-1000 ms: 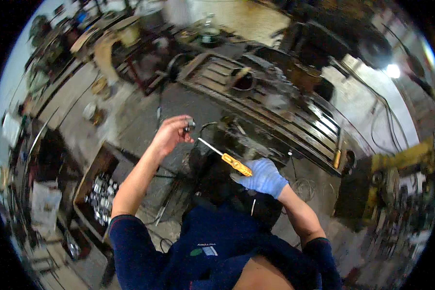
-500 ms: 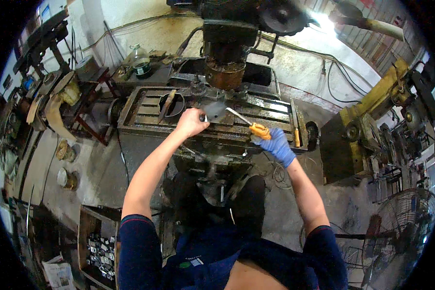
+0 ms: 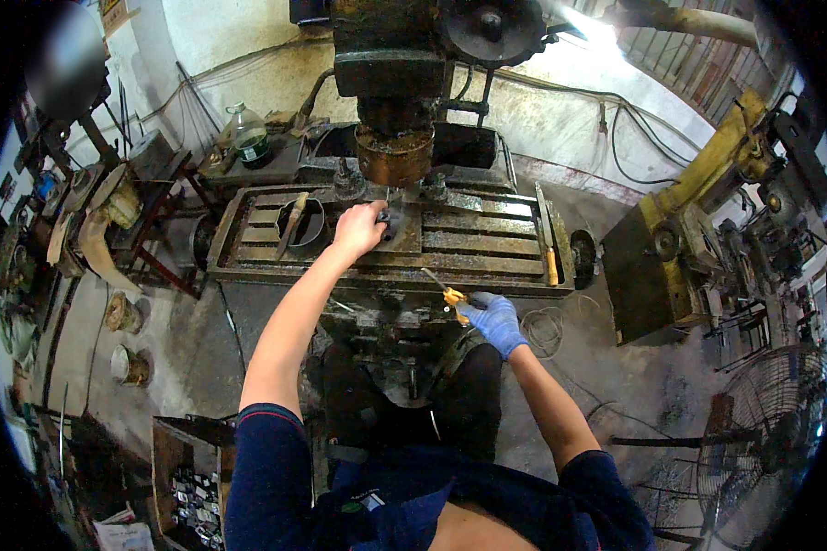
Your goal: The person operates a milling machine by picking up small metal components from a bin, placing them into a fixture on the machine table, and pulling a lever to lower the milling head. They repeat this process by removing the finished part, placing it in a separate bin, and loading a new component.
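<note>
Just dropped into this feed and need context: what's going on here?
A person is working at a slotted machine table beneath a heavy machine head. The bare left hand is over the table at a small dark part; the exact grip is hard to make out. The gloved right hand holds a yellow-handled tool with a thin shaft, in front of the table. A dark pot stands to the left of the left hand.
</note>
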A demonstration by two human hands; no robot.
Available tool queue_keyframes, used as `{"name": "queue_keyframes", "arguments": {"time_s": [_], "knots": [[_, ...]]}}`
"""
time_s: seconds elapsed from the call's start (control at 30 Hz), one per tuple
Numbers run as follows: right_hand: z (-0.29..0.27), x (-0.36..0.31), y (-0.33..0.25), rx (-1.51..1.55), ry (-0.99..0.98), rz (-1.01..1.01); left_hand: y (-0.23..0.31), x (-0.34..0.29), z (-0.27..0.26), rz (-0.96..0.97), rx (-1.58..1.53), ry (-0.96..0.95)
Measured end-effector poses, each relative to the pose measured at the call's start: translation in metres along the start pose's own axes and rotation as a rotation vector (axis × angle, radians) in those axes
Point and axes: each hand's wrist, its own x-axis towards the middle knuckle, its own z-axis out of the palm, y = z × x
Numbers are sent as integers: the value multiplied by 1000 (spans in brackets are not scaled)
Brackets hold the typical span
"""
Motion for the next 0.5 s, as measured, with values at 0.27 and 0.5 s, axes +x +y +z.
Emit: {"name": "queue_keyframes", "arguments": {"time_s": [0.27, 0.5], "knots": [[-30, -34, 0, 121, -41, 3, -3, 16, 23, 101, -13, 158], [-78, -50, -16, -63, 13, -19, 2, 27, 32, 1, 39, 201]]}}
